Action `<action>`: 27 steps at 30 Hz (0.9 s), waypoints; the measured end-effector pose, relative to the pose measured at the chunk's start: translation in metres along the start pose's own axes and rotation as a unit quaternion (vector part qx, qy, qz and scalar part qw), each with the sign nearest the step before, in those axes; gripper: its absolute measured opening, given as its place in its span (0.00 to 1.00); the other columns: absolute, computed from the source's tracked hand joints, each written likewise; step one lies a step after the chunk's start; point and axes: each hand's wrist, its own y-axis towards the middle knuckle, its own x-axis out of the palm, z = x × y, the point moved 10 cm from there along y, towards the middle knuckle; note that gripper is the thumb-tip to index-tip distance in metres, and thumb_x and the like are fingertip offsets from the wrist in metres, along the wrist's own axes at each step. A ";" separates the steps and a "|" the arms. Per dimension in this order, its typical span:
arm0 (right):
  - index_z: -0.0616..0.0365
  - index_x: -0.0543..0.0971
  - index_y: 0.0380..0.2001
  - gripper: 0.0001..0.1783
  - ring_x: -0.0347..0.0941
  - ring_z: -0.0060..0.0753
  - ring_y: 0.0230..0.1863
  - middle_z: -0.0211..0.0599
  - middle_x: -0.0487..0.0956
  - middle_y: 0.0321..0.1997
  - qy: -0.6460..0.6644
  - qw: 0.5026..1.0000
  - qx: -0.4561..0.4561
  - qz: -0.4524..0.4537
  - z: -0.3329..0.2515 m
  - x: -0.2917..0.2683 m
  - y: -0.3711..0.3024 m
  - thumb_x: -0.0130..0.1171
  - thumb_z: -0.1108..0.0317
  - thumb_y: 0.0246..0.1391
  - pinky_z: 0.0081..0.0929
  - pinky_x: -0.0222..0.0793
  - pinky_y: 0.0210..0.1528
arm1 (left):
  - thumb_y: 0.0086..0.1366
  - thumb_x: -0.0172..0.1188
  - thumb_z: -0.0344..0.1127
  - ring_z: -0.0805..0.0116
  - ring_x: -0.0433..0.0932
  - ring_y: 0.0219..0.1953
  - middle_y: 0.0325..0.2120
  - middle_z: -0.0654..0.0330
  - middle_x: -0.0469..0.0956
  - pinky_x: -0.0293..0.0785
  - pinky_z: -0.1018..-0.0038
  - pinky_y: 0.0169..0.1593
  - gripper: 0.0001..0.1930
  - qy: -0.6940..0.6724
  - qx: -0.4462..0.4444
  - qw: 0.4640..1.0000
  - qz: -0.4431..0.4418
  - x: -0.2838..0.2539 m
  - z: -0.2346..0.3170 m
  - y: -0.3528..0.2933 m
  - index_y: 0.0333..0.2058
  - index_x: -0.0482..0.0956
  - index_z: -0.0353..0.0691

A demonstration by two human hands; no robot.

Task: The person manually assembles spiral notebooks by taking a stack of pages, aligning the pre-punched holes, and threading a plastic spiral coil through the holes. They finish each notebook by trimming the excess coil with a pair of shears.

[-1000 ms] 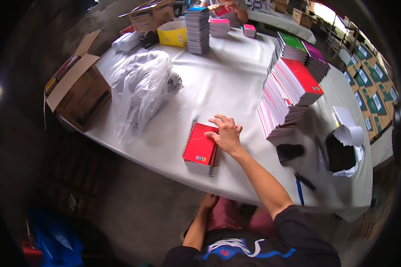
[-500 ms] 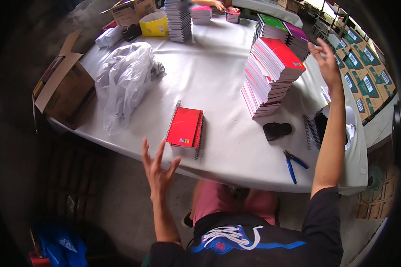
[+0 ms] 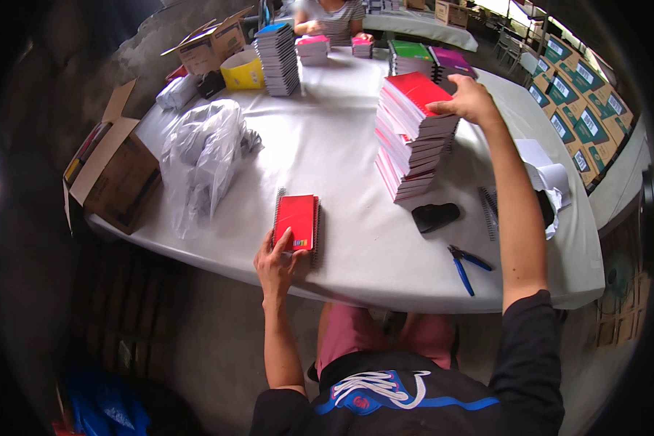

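Near the table's front edge lie small red spiral notebooks [image 3: 295, 215], stacked with wire coils showing on both sides. My left hand [image 3: 274, 263] grips their lower left corner, thumb on the top cover and fingers along the side. To the right rises a tall, uneven stack of red-covered notebooks [image 3: 408, 149]. At its top, my right hand [image 3: 474, 100] has its fingers and thumb closed on the right edge of the uppermost red notebook [image 3: 420, 89]. Below the tall stack are a black object [image 3: 436, 216] and blue-handled cutting pliers [image 3: 463, 272]. Loose wire coils [image 3: 487, 211] lie beside my right forearm.
A plastic bag [image 3: 203, 163] and an open carton [image 3: 120, 174] stand on the left. Farther back are a yellow ring-shaped piece [image 3: 243, 70], a tall notebook stack [image 3: 277, 64], and green notebooks [image 3: 412, 52]. Another person [image 3: 334, 18] works across the white table [image 3: 334, 131].
My left hand has come up onto the small red notebooks and closed on them. My right hand has moved left onto the top of the tall stack. The view has tilted up, showing the other person.
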 end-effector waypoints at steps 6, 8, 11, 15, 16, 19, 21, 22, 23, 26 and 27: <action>0.51 0.58 0.63 0.62 0.69 0.46 0.56 0.47 0.73 0.53 0.045 0.997 0.041 0.036 -0.011 -0.008 -0.012 0.79 0.50 0.21 0.35 0.63 0.58 | 0.48 0.65 0.60 0.49 0.66 0.56 0.56 0.46 0.64 0.56 0.58 0.59 0.33 0.019 0.016 1.000 0.013 -0.003 0.007 -0.002 0.53 0.74 0.55; 0.55 0.52 0.65 0.67 0.64 0.49 0.61 0.52 0.68 0.59 0.126 0.991 0.034 0.019 -0.013 -0.006 -0.010 0.80 0.55 0.21 0.34 0.57 0.64 | 0.46 0.69 0.55 0.44 0.58 0.61 0.61 0.46 0.56 0.61 0.54 0.58 0.36 0.072 0.032 0.996 0.051 -0.022 0.031 -0.002 0.55 0.72 0.52; 0.64 0.62 0.60 0.55 0.71 0.41 0.55 0.50 0.74 0.54 0.228 0.972 0.047 0.041 0.003 -0.002 -0.014 0.78 0.58 0.27 0.30 0.63 0.58 | 0.49 0.69 0.52 0.46 0.56 0.62 0.61 0.47 0.55 0.60 0.54 0.58 0.33 0.067 0.024 0.984 0.162 -0.059 0.068 0.001 0.54 0.72 0.49; 0.63 0.73 0.49 0.35 0.76 0.27 0.43 0.37 0.80 0.41 0.533 0.841 0.096 -0.024 0.028 0.004 -0.026 0.75 0.63 0.35 0.24 0.67 0.49 | 0.56 0.66 0.40 0.50 0.64 0.57 0.56 0.48 0.64 0.62 0.59 0.57 0.26 -0.123 0.119 0.967 0.190 -0.077 0.146 0.018 0.52 0.72 0.40; 0.62 0.75 0.47 0.32 0.76 0.24 0.40 0.35 0.81 0.39 0.574 0.813 0.093 -0.012 0.030 -0.004 -0.034 0.74 0.65 0.36 0.23 0.68 0.46 | 0.57 0.65 0.36 0.54 0.67 0.54 0.53 0.49 0.67 0.63 0.62 0.57 0.25 -0.162 0.148 0.958 0.185 -0.079 0.170 0.024 0.52 0.71 0.37; 0.59 0.76 0.42 0.24 0.76 0.19 0.32 0.31 0.81 0.35 0.672 0.738 0.049 0.023 0.007 -0.023 -0.073 0.72 0.68 0.39 0.21 0.68 0.38 | 0.61 0.60 0.37 0.58 0.67 0.57 0.55 0.50 0.65 0.67 0.65 0.53 0.29 -0.438 0.062 0.895 0.056 -0.049 0.204 0.048 0.59 0.63 0.37; 0.59 0.77 0.42 0.23 0.75 0.18 0.30 0.31 0.81 0.35 0.673 0.735 0.018 0.076 -0.011 -0.035 -0.093 0.71 0.68 0.40 0.20 0.67 0.36 | 0.63 0.58 0.38 0.57 0.65 0.58 0.58 0.51 0.63 0.67 0.64 0.53 0.31 -0.531 0.031 0.845 -0.049 -0.022 0.234 0.069 0.62 0.58 0.37; 0.59 0.77 0.43 0.23 0.75 0.19 0.30 0.32 0.81 0.35 0.631 0.770 0.012 0.093 -0.008 -0.036 -0.093 0.70 0.65 0.42 0.17 0.65 0.35 | 0.63 0.58 0.39 0.56 0.65 0.59 0.58 0.51 0.63 0.67 0.63 0.54 0.31 -0.508 0.047 0.859 -0.043 -0.020 0.249 0.079 0.62 0.59 0.37; 0.59 0.77 0.43 0.23 0.75 0.19 0.30 0.32 0.81 0.35 0.624 0.777 0.013 0.081 -0.008 -0.037 -0.088 0.70 0.65 0.43 0.18 0.65 0.34 | 0.63 0.58 0.41 0.54 0.65 0.59 0.59 0.50 0.62 0.66 0.62 0.55 0.31 -0.480 0.068 0.874 -0.037 -0.019 0.264 0.091 0.62 0.59 0.38; 0.60 0.77 0.43 0.25 0.74 0.19 0.31 0.32 0.81 0.33 0.603 0.797 -0.006 0.028 -0.001 -0.042 -0.055 0.70 0.59 0.43 0.21 0.65 0.29 | 0.63 0.58 0.45 0.52 0.65 0.59 0.59 0.48 0.61 0.64 0.61 0.57 0.30 -0.318 0.165 0.931 0.067 -0.025 0.290 0.120 0.60 0.62 0.38; 0.60 0.77 0.43 0.27 0.75 0.21 0.31 0.33 0.81 0.33 0.570 0.822 0.015 0.006 0.008 -0.034 -0.042 0.70 0.57 0.42 0.22 0.66 0.31 | 0.64 0.56 0.48 0.49 0.65 0.58 0.59 0.47 0.62 0.63 0.62 0.58 0.28 -0.256 0.210 0.939 0.098 -0.022 0.297 0.126 0.58 0.67 0.39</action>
